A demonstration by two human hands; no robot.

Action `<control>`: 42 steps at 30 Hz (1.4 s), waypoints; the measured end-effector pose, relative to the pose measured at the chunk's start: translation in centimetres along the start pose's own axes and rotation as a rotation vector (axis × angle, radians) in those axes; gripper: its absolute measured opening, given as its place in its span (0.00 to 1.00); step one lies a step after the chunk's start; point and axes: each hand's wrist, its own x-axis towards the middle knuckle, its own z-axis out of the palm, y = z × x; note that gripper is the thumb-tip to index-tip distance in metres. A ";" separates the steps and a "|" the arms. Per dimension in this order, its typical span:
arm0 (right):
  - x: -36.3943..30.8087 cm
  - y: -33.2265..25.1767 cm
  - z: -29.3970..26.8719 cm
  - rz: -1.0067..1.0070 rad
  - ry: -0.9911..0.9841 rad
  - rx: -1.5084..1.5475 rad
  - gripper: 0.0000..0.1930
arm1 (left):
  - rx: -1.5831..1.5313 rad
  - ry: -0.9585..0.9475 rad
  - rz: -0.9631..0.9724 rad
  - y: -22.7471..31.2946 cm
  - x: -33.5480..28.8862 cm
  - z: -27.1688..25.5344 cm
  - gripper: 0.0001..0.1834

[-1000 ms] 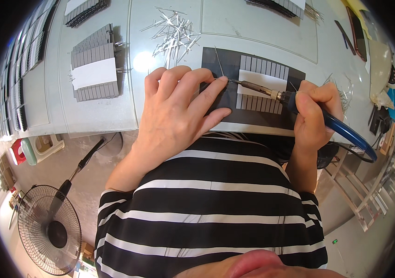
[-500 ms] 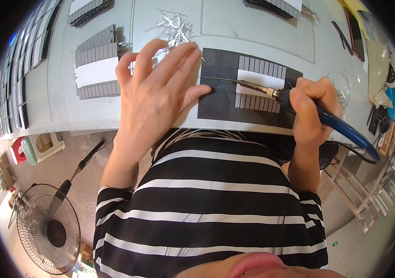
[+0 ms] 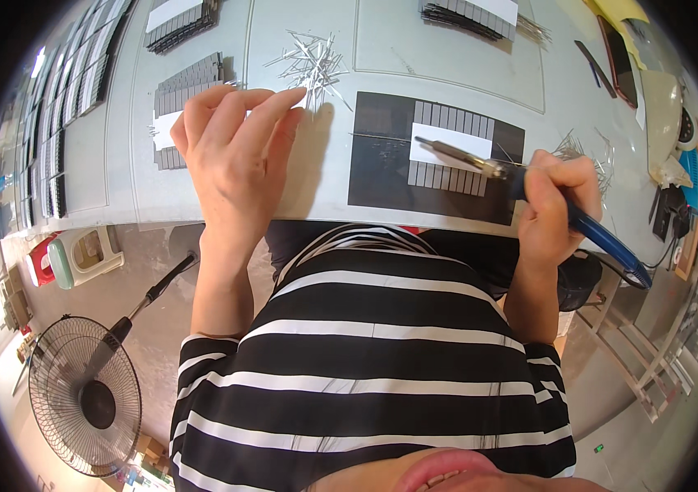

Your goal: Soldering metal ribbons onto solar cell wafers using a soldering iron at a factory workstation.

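My right hand (image 3: 562, 209) is closed round the blue handle of a soldering iron (image 3: 607, 242). Its metal tip hovers over a grey slatted panel with a white band (image 3: 450, 179), on a dark rectangular mat (image 3: 377, 176). A thin wire (image 3: 383, 136) runs from the mat's left edge toward the panel. My left hand (image 3: 238, 152) is raised left of the mat, thumb and index finger brought together beside a loose pile of thin silvery wires (image 3: 314, 64). Whether a wire is pinched there cannot be made out. The left hand partly covers a stack of grey slatted panels (image 3: 189, 78).
More panel stacks lie at the far left (image 3: 185, 33) and far right (image 3: 472, 18). Rows of panels (image 3: 70, 98) line the left side. Wire bits (image 3: 595, 156) lie beyond my right hand, and a phone (image 3: 618, 61) at the back right. A fan (image 3: 86, 398) stands below left.
My left hand has drawn back to the left from the mat, its fingers curling from spread to pinched. The soldering iron's tip has lifted away from the wire.
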 end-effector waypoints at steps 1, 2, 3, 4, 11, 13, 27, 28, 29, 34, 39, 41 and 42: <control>0.1 0.0 -0.2 -0.021 0.017 0.028 0.09 | -0.023 0.034 -0.013 0.0 0.1 0.0 0.18; 0.2 -0.9 0.1 0.026 0.034 -0.038 0.07 | -0.021 0.035 -0.006 0.3 0.3 0.0 0.18; 0.0 -0.9 -0.1 0.021 0.040 -0.036 0.07 | -0.045 0.032 0.025 0.9 0.7 0.0 0.19; 0.0 -0.9 -0.4 0.029 0.062 -0.034 0.07 | -0.064 0.030 0.056 1.4 1.1 0.0 0.19; -1.4 0.3 -1.0 -0.026 0.094 0.155 0.10 | -0.267 -0.235 0.159 2.7 2.9 0.2 0.24; -1.5 0.4 -0.7 -0.031 0.039 0.133 0.10 | -0.246 -0.214 0.173 2.4 2.4 0.1 0.21; -0.1 0.4 1.4 0.064 -0.039 0.023 0.11 | -0.153 -0.144 0.077 4.5 -1.8 0.8 0.16; 0.0 0.2 1.4 0.078 -0.038 0.035 0.11 | -0.139 -0.156 0.086 4.6 -1.8 0.9 0.16; 0.1 0.1 1.4 0.091 -0.038 0.047 0.11 | -0.144 -0.158 0.080 4.6 -1.8 0.9 0.16; 0.2 0.2 1.2 0.087 -0.049 0.014 0.12 | -0.140 -0.180 0.063 4.8 -1.6 1.0 0.16; 0.2 -0.1 1.4 0.111 -0.045 0.021 0.12 | -0.147 -0.177 0.062 4.8 -1.7 1.0 0.16; 0.3 -0.1 1.5 0.112 -0.047 0.030 0.12 | -0.150 -0.178 0.062 4.8 -1.7 1.1 0.16; 0.2 -0.1 1.5 0.113 -0.048 0.030 0.12 | -0.151 -0.174 0.062 4.8 -1.7 1.1 0.16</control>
